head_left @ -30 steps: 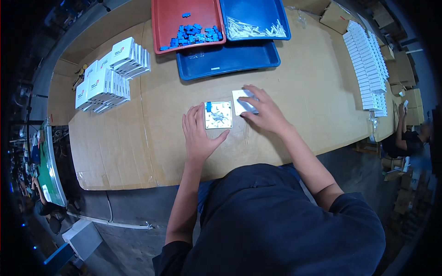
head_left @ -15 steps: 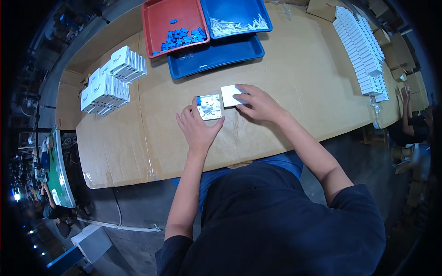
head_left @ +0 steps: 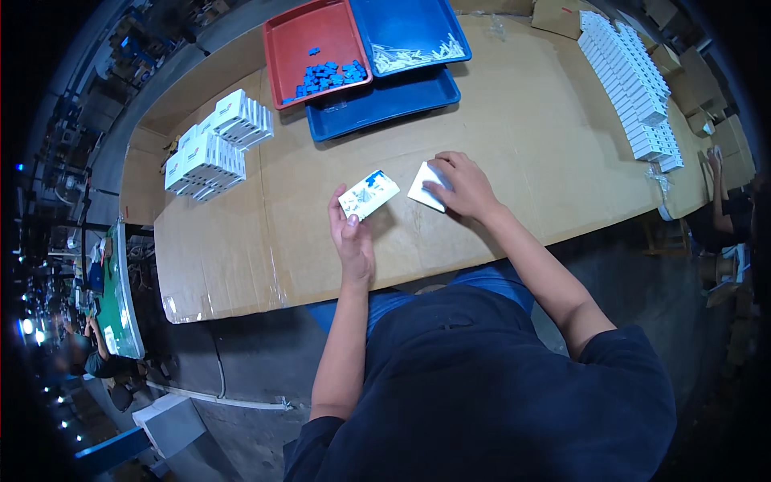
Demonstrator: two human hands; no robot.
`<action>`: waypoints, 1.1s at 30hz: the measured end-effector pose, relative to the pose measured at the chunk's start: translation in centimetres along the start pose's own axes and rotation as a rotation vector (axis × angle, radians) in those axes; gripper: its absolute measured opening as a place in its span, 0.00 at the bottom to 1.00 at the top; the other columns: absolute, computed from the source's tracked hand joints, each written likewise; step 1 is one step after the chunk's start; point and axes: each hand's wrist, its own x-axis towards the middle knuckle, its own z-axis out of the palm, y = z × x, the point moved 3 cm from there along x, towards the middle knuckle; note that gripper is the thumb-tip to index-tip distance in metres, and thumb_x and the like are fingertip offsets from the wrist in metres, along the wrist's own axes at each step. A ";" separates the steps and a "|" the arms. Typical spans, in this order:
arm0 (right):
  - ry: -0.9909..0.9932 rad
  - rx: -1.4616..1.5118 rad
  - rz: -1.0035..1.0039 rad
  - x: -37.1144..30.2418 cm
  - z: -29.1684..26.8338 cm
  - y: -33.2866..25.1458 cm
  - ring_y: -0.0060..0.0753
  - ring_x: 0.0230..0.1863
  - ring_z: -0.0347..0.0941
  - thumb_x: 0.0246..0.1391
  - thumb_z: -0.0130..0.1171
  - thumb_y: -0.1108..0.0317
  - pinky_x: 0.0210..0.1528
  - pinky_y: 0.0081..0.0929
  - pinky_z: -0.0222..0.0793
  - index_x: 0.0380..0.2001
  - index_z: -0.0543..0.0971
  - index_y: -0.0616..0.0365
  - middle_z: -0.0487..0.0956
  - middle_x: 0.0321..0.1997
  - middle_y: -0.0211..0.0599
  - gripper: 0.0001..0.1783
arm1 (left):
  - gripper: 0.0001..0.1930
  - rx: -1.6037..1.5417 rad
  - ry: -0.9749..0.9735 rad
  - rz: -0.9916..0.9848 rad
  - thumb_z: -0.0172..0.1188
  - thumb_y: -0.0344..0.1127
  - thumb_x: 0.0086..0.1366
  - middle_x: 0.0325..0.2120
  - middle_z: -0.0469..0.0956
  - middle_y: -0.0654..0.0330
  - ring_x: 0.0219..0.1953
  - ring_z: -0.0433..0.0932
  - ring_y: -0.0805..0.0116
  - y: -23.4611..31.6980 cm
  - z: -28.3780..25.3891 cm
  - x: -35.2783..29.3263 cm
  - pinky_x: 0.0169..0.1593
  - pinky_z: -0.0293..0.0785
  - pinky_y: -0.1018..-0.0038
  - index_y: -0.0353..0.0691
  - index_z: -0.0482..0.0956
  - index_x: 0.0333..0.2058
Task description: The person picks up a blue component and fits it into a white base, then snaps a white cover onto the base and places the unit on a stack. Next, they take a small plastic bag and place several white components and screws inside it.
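My left hand (head_left: 353, 244) grips a small square white open box (head_left: 377, 198) by its left and near edges, thumb in front. The box is tilted up off the table. Inside it lie a blue plastic piece (head_left: 374, 180) and small pale parts too fine to make out. To the right, my right hand (head_left: 467, 191) is closed on a plain white square box lid (head_left: 422, 191), held slanted with its thumb across the face. A gap separates the box from the lid. The fingers behind the lid are partly hidden.
Beyond my hands sit a red tray (head_left: 301, 40) of blue pieces, a blue tray (head_left: 409, 24) of thin whitish sticks and a lower blue tray (head_left: 385, 112). White boxes (head_left: 210, 153) are stacked left, more boxes (head_left: 630, 88) far right. Cardboard (head_left: 498, 136) covers the table.
My left hand has lifted and tilted the open box from the table. My right hand has moved the lid right, away from the box, and turned it. The view has shifted slightly.
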 end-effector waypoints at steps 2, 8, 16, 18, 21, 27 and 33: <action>-0.053 -0.075 0.006 -0.8 -0.4 -2.0 0.52 0.66 0.70 0.56 0.69 0.51 0.64 0.42 0.69 0.56 0.81 0.57 0.74 0.65 0.49 0.29 | 0.46 -0.142 0.003 -0.054 0.65 0.44 0.62 0.58 0.69 0.55 0.63 0.70 0.63 0.4 0.8 -0.9 0.69 0.62 0.65 0.38 0.53 0.73; -0.009 0.081 -0.038 -1.8 -0.3 -1.1 0.53 0.65 0.71 0.53 0.72 0.50 0.68 0.46 0.67 0.62 0.77 0.57 0.73 0.67 0.53 0.37 | 0.38 -0.298 0.051 -0.087 0.53 0.56 0.69 0.58 0.75 0.53 0.63 0.73 0.61 1.7 3.4 -2.6 0.67 0.69 0.61 0.36 0.63 0.69; 0.070 1.738 0.170 -0.8 -10.9 -4.0 0.55 0.68 0.72 0.68 0.47 0.50 0.66 0.47 0.71 0.75 0.58 0.59 0.69 0.71 0.57 0.39 | 0.42 -0.320 0.026 -0.363 0.38 0.70 0.74 0.56 0.77 0.44 0.53 0.79 0.46 2.2 6.1 -4.6 0.57 0.77 0.53 0.37 0.66 0.67; 0.029 1.869 0.182 -1.5 -11.1 -4.4 0.54 0.66 0.74 0.68 0.37 0.49 0.65 0.45 0.73 0.75 0.59 0.60 0.70 0.70 0.61 0.38 | 0.42 -0.437 -0.036 -0.459 0.35 0.71 0.75 0.57 0.76 0.43 0.52 0.79 0.48 1.7 6.8 -5.3 0.55 0.77 0.51 0.38 0.66 0.68; -0.047 1.809 0.248 -2.7 -9.8 -4.7 0.51 0.65 0.75 0.70 0.37 0.47 0.65 0.43 0.72 0.73 0.61 0.60 0.72 0.69 0.60 0.37 | 0.42 -0.470 -0.048 -0.604 0.34 0.71 0.75 0.58 0.76 0.43 0.51 0.78 0.48 1.2 7.9 -6.1 0.55 0.76 0.52 0.38 0.65 0.68; -0.056 1.298 0.166 -4.1 -8.0 -6.1 0.43 0.67 0.73 0.70 0.48 0.41 0.70 0.39 0.65 0.71 0.65 0.61 0.76 0.65 0.52 0.39 | 0.41 -0.513 -0.064 -0.736 0.35 0.66 0.77 0.60 0.72 0.38 0.60 0.75 0.41 0.6 10.0 -7.4 0.64 0.72 0.45 0.31 0.65 0.66; -0.227 1.297 0.155 -5.9 -8.1 -6.4 0.42 0.66 0.74 0.68 0.53 0.43 0.70 0.41 0.66 0.67 0.71 0.63 0.77 0.64 0.46 0.37 | 0.38 -0.574 -0.074 -0.808 0.38 0.66 0.77 0.62 0.71 0.39 0.63 0.72 0.40 -0.5 11.3 -9.2 0.67 0.69 0.42 0.36 0.65 0.66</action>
